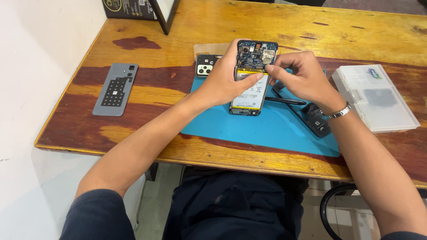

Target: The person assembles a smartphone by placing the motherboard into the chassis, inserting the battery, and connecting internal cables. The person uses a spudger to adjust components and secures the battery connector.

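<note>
An opened smartphone [251,84] with its back off shows a circuit board at the top and a pale battery below. It is tilted up above a blue work mat [267,129]. My left hand [224,78] grips the phone's left edge, thumb across the battery. My right hand [300,75] pinches at the board's right side near a small metal shield, fingertips touching the phone. Whether it holds a small part cannot be told.
A grey phone back cover [116,89] lies at the left on the wooden table [147,44]. A camera module piece [206,66] sits behind my left hand. A black tool [287,101], a dark part [316,120] and a clear plastic box [376,97] lie at right.
</note>
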